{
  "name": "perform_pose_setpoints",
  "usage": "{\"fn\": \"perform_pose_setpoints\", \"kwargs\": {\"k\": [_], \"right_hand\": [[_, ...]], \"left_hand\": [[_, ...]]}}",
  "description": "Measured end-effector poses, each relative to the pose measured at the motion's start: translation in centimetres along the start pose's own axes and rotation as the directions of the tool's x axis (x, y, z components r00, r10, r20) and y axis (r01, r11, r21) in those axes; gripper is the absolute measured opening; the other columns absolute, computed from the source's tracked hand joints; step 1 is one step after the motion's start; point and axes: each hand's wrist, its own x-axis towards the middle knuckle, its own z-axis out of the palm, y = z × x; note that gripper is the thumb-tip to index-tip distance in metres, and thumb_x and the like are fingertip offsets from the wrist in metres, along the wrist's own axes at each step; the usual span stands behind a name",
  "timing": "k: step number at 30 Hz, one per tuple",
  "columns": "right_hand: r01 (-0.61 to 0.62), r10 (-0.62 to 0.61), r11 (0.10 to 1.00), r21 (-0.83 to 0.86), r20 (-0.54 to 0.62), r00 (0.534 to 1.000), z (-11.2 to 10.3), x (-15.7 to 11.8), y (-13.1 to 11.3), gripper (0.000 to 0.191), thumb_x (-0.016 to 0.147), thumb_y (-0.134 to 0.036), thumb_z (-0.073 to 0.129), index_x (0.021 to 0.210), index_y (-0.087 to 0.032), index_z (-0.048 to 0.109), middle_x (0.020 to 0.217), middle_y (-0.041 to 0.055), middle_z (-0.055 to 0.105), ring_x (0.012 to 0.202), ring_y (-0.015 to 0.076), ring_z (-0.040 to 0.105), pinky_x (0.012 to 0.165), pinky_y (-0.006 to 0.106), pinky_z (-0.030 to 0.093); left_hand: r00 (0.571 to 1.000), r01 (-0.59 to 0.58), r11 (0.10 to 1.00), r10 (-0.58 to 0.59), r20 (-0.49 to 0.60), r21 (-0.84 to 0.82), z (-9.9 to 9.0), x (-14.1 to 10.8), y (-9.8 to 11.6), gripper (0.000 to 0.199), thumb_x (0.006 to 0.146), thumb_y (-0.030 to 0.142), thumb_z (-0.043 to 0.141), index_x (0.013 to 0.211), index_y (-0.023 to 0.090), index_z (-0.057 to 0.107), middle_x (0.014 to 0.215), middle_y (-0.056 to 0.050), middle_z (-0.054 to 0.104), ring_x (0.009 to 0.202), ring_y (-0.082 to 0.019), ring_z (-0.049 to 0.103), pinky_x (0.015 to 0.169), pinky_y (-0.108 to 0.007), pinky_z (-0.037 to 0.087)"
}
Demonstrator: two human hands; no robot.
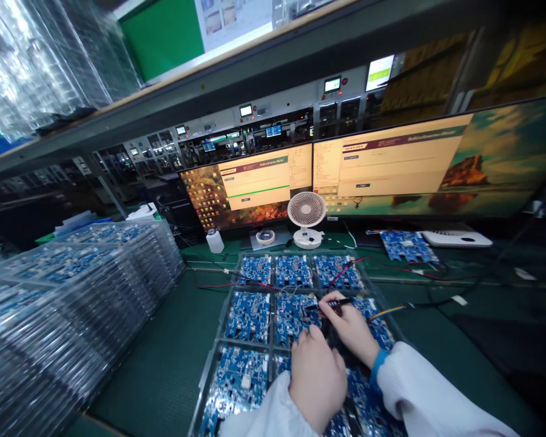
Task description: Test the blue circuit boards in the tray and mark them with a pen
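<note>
Now the right hand pinches a dark probe over a blue circuit board in the clear tray. Beside it, the left hand rests on the boards; whether its grip is closed I cannot tell.

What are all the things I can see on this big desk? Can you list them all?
Blue circuit boards in a clear plastic tray: about nine, desk middle.
Stacks of clear trays holding blue boards: many, left.
Loose blue board: one, back right.
Wide computer monitors: two, side by side at the back.
Small white desk fan: one, below the monitors.
Small white bottle: one, beside the fan.
Green desk mat: one, under everything.
Left hand: white sleeve, resting on the tray.
Right hand: holds a thin black and red probe.
</note>
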Motion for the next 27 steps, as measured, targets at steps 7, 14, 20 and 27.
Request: {"fn": "perform_pose_setpoints", "kwargs": {"k": [7,14,20,27], "right_hand": [[-0.020,0.050,0.984,0.176,-0.168,0.984,-1.8,-0.7,-3.3,0.052,0.078,-0.071,0.056,0.084,-0.020,0.051,0.072,0.0008,0.057,0.068,0.0172,0.058,0.066,0.032,0.051],[-0.037,0.091,0.965,0.260,-0.201,0.975,-3.4,-2.2,-6.4,0.053,0.072,-0.071,0.062,0.079,-0.021,0.051,0.070,0.0004,0.056,0.064,0.0180,0.058,0.062,0.031,0.051],[-0.043,0.091,0.965,0.260,-0.176,0.980,-4.2,-2.8,-6.9,0.053,0.072,-0.072,0.062,0.080,-0.021,0.050,0.071,0.0000,0.054,0.064,0.0176,0.058,0.063,0.031,0.051],[-0.031,0.038,0.982,0.188,-0.036,0.999,-5.2,-4.4,-7.7,0.054,0.072,-0.074,0.059,0.075,-0.020,0.051,0.066,0.0000,0.052,0.061,0.0160,0.054,0.060,0.030,0.048]], "left_hand": [[0.992,0.070,0.997,-0.072,-0.100,-0.023,-0.2,1.5,-1.0,0.048,0.095,0.036,0.016,0.118,0.011,0.050,0.101,-0.018,0.066,0.095,-0.030,0.063,0.081,-0.039,0.046],[0.988,0.029,1.000,-0.030,-0.152,-0.011,0.0,1.8,-1.6,0.040,0.096,0.036,0.021,0.120,0.018,0.048,0.096,-0.012,0.068,0.091,-0.026,0.065,0.074,-0.033,0.044],[0.978,-0.063,0.997,0.055,-0.199,-0.033,-0.2,1.4,-1.2,0.031,0.095,0.032,0.025,0.106,0.022,0.052,0.095,-0.007,0.068,0.087,-0.023,0.063,0.074,-0.032,0.042],[0.958,-0.271,0.962,0.271,-0.092,0.014,-0.1,0.4,-0.3,0.026,0.093,0.029,0.031,0.099,0.021,0.055,0.097,-0.008,0.066,0.090,-0.022,0.059,0.078,-0.032,0.041]]}}
